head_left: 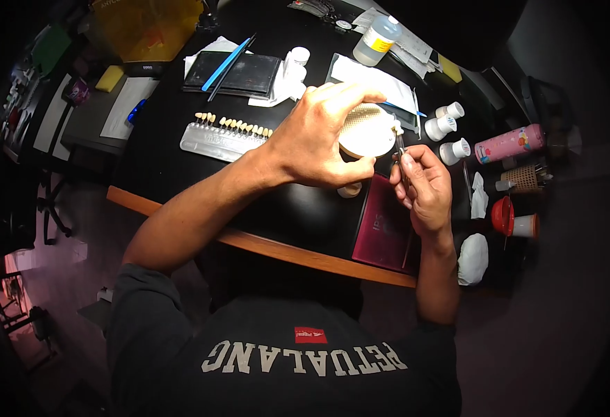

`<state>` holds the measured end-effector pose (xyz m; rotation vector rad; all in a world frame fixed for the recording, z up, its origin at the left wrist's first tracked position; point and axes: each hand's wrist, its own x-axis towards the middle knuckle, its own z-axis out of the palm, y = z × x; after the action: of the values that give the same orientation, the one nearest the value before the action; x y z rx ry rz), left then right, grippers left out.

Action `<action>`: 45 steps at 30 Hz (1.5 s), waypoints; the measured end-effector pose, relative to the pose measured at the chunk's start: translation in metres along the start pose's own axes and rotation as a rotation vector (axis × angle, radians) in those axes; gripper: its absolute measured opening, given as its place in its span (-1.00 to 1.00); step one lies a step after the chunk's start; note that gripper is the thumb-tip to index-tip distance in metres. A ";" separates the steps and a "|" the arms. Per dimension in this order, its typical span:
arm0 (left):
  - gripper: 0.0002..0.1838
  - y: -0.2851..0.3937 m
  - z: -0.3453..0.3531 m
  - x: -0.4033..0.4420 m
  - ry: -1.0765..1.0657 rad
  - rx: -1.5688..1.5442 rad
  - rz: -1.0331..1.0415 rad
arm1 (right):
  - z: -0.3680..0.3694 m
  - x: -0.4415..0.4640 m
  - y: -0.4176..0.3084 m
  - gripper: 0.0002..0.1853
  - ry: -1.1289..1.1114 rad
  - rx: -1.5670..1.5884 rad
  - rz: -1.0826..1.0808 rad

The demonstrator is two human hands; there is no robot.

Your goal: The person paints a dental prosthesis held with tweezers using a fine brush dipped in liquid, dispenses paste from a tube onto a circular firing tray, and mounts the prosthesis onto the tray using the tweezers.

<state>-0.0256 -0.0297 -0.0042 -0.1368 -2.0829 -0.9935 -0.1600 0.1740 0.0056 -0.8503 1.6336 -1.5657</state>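
Observation:
My left hand (319, 132) grips a round, pale honeycomb firing tray (366, 132) by its edges, between thumb and fingers, tilted toward me. In my right hand (423, 181) is a slim metal pair of tweezers (400, 142), pointing up at the tray's right edge. At the tweezer tips sits a small cream-coloured tooth-like piece (397, 128); whether the tips grip it or only touch it I cannot tell. Left of my left hand lies a clear holder with a row of tooth shade tabs (211, 142). Beneath my right hand is a dark pink flat case (381, 229).
A blue-handled tool (227, 64) rests on a black case (249, 78). Behind stands a bottle with a yellow label (377, 42). Several small white jars (454, 151), a pink bottle (510, 144) and a red bowl (503, 215) line the right. A wooden edge (284, 254) borders the black table.

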 end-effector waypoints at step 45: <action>-0.29 0.007 0.002 0.000 -0.010 -0.108 -0.086 | 0.005 0.006 0.011 -0.85 0.109 -0.057 -0.236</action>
<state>-0.0239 -0.0235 -0.0005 -0.1079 -2.0589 -1.1594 -0.1592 0.1668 -0.0062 -1.0356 1.7109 -1.7607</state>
